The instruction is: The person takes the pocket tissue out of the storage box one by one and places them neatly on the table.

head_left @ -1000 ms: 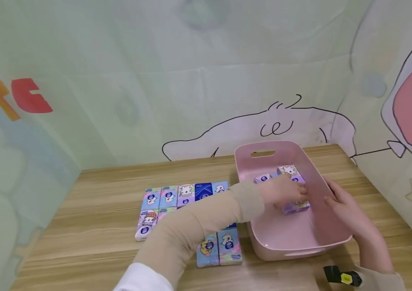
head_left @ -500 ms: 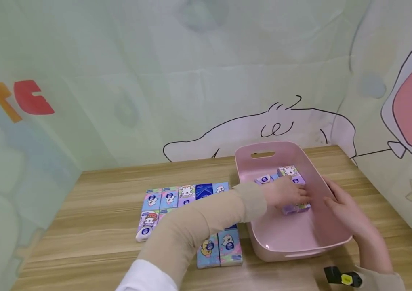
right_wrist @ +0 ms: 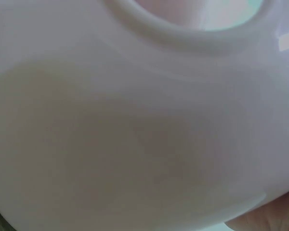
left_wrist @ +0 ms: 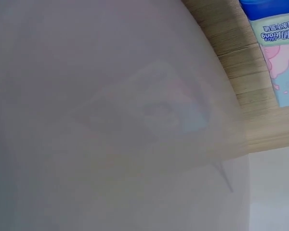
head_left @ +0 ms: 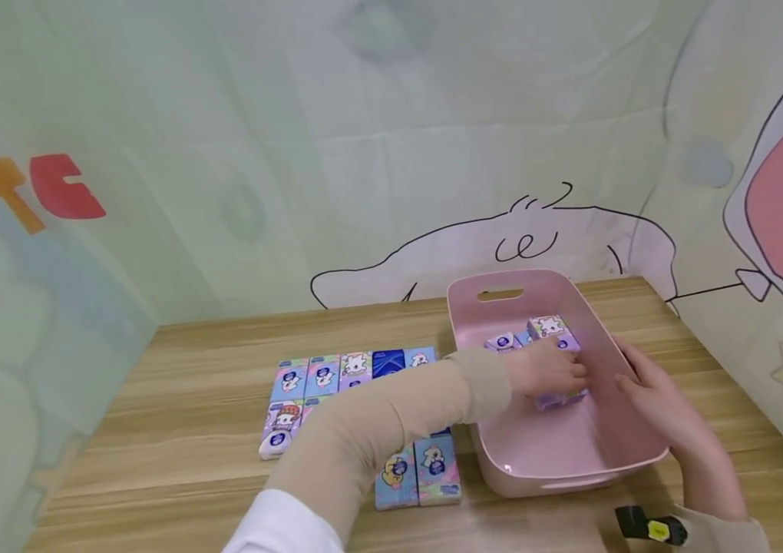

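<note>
A pink plastic basket stands on the table, with several small tissue packs in its far half. My left hand is inside the basket, with bent fingers gripping a purple tissue pack, which it partly covers. On the right side, my right hand holds the basket's rim, thumb over the edge. The right wrist view shows the basket's blurred wall and a bit of finger. In the left wrist view, the basket's wall fills most of the picture.
Left of the basket, several cartoon-printed tissue packs lie flat in rows, partly behind the left sleeve. Two more packs lie near the basket's front left. A printed cloth hangs behind the wooden table.
My left hand's fingers spread a little and then bent in again over the packs, with a slight shift right. The right hand and the basket stayed in place.
</note>
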Demonstrator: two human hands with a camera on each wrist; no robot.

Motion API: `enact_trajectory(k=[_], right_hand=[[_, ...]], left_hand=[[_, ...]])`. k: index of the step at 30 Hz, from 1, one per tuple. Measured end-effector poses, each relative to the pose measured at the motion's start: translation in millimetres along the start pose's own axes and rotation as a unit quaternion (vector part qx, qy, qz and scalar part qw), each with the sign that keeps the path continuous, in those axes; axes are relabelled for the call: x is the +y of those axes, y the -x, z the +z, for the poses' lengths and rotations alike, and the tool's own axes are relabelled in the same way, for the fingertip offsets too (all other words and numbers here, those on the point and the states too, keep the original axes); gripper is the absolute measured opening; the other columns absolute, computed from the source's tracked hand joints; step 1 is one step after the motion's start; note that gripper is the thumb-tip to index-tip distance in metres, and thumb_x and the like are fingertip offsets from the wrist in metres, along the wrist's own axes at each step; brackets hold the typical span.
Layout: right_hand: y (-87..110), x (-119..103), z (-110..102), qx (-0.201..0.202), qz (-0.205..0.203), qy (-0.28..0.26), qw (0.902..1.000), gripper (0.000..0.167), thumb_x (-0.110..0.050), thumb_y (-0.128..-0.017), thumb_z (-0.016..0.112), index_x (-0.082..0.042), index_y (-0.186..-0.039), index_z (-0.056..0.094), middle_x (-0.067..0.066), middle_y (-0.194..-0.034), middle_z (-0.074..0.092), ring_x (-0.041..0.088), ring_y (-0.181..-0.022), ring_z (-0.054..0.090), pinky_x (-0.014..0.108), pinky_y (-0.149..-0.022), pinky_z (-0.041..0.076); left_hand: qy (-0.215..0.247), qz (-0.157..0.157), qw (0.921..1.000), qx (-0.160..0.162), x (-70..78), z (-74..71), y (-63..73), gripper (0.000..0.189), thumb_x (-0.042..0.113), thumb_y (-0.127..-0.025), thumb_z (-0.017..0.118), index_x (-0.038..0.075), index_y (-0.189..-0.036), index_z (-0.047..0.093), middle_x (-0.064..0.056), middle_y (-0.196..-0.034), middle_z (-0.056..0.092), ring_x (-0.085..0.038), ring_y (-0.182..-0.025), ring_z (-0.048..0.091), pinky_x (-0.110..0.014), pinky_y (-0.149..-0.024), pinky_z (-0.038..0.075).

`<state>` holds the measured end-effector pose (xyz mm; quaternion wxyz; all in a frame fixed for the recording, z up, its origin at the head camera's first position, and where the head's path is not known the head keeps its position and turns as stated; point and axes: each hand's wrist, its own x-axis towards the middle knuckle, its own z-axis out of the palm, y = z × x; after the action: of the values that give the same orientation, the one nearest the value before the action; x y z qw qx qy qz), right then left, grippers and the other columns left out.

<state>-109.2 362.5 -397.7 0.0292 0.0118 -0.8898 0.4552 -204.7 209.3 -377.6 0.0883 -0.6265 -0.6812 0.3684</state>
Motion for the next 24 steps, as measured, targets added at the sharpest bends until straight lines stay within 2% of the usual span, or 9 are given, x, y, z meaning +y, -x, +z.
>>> enact_trajectory(k=[7,10,15,17,21,24], right_hand=[[1.0,-1.4,0.7,0.001,0.005,0.011,0.9999,0.054,-0.001,-0.099,0.036,0.006,-0.150,0.018,0.038,-0.145,0.032,0.047,-0.124,0.041,0.004,-0.077,0.036],[1.3,-0.8,0.5,0.003,0.007,0.014,0.9999,0.054,-0.002,-0.099,0.036,0.005,-0.150,0.019,0.037,-0.145,0.032,0.045,-0.122,0.043,0.005,-0.076,0.037],[1.4,-0.1,-0.4,-0.002,0.012,0.009,0.9999,0.054,-0.002,-0.100,0.035,0.004,-0.150,0.018,0.037,-0.146,0.031,0.046,-0.124,0.041,0.004,-0.077,0.036],[1.3,-0.6,-0.6,-0.003,0.013,0.008,0.9999,0.054,-0.002,-0.100,0.034,0.005,-0.150,0.017,0.038,-0.146,0.031,0.048,-0.126,0.039,0.003,-0.077,0.035],[0.5,-1.1,-1.0,-0.004,0.013,0.012,0.9998,0.054,-0.003,-0.100,0.034,0.005,-0.150,0.017,0.038,-0.145,0.031,0.046,-0.125,0.041,0.003,-0.077,0.036],[0.5,-1.0,-1.2,-0.006,0.017,0.014,0.9997,0.053,-0.004,-0.101,0.034,0.004,-0.151,0.017,0.037,-0.146,0.031,0.043,-0.124,0.042,0.003,-0.077,0.037]], left_hand=[[-0.014,-0.002,0.9997,-0.019,2.0,-0.5,-1.5,0.044,0.023,-0.098,0.047,0.034,-0.140,0.041,0.016,-0.141,0.046,-0.003,-0.126,0.046,-0.018,-0.096,0.045],[-0.007,0.002,0.9997,-0.022,2.0,-0.9,1.3,0.049,0.029,-0.094,0.053,0.033,-0.141,0.040,0.015,-0.143,0.045,-0.004,-0.129,0.043,-0.020,-0.098,0.045],[0.059,0.010,0.9981,-0.013,3.6,-6.6,12.5,0.063,0.034,-0.085,0.064,0.028,-0.142,0.040,0.011,-0.143,0.044,-0.007,-0.130,0.042,-0.021,-0.107,0.039],[0.093,0.005,0.9956,-0.015,4.5,-10.4,16.3,0.066,0.036,-0.082,0.068,0.027,-0.141,0.041,0.009,-0.141,0.044,-0.006,-0.124,0.045,-0.021,-0.104,0.043],[0.127,-0.009,0.9917,-0.020,2.5,-17.1,22.8,0.073,0.049,-0.076,0.072,0.025,-0.139,0.042,0.007,-0.137,0.043,-0.006,-0.117,0.048,-0.022,-0.095,0.048],[0.159,-0.029,0.9868,-0.015,-1.7,-20.3,30.2,0.079,0.056,-0.073,0.074,0.023,-0.138,0.043,0.006,-0.137,0.042,-0.008,-0.119,0.047,-0.024,-0.099,0.046]])
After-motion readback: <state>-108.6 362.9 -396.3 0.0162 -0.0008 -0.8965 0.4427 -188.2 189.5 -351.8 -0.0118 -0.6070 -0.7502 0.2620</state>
